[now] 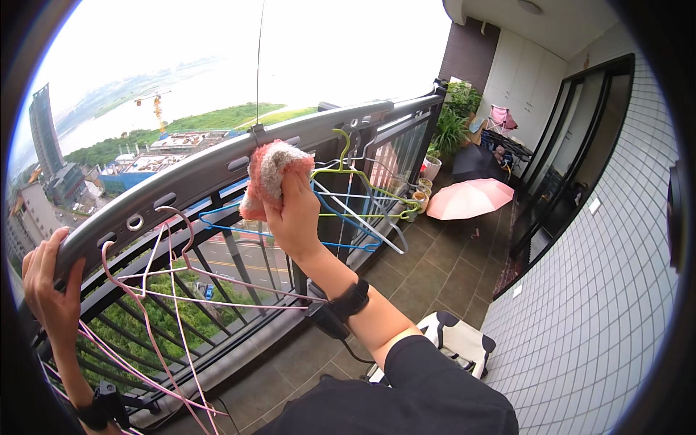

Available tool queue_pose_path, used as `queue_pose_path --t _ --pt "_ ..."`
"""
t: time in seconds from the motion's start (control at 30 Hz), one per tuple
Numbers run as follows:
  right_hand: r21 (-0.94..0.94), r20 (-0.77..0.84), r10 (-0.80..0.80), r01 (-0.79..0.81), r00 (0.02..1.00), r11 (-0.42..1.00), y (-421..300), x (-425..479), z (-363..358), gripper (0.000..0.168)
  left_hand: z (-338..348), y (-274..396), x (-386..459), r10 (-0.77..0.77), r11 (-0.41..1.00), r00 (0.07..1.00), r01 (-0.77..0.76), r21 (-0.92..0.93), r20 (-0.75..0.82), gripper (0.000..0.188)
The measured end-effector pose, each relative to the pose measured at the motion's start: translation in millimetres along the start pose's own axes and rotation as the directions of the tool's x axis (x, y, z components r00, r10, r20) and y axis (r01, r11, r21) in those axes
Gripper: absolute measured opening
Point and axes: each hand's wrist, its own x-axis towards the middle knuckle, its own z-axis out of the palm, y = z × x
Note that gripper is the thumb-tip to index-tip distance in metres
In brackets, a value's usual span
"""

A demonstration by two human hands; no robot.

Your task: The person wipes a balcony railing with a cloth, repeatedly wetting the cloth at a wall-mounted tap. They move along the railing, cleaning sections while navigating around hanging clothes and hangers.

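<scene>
My right hand (296, 217) grips a bunched pink-and-white fluffy cloth (277, 168) against the side of the grey metal rail (209, 166). Over the rail's near end, at the far left, my left hand (51, 288) is closed. Between my hands, pink wire hangers (185, 239) hang by their hooks from oval slots in the rail. A blue hanger (239, 231) shows partly behind my right hand. Just beyond the cloth hang a yellow-green hanger (345, 155) and a grey hanger (375, 201).
Dark balusters (234, 283) stand below the rail, with a street far beneath. A white-and-black case (462, 342) is on the tiled floor (443, 266). Farther along are an open pink umbrella (470, 198), a black umbrella (478, 162) and potted plants (454, 122). A tiled wall (603, 272) runs along the right.
</scene>
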Motion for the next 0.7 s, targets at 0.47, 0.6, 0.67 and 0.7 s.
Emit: queue_pose_path --t 0.47,0.6,0.67,0.7 --pt "0.091 -0.076 0.046 -0.039 0.996 0.995 -19.6 -0.6 12.1 0.030 -10.4 11.7 2.2 -0.013 1.000 1.000 0.013 0.014 -0.008 0.037" --pt "0.000 0.006 -0.078 0.078 0.997 0.997 -23.4 -17.2 19.5 0.027 -8.9 20.8 10.5 -0.003 1.000 1.000 0.003 0.002 -0.021 0.034" --pt "0.013 0.056 -0.064 0.064 0.996 0.998 -24.0 -13.4 9.7 0.026 -9.2 25.5 16.9 0.013 1.000 0.999 -0.014 -0.015 -0.033 0.032" --pt "-0.024 0.075 -0.142 0.144 0.987 0.989 -22.4 -9.8 7.8 0.024 -14.0 25.4 15.1 0.008 1.000 1.000 -0.009 -0.008 -0.028 0.032"
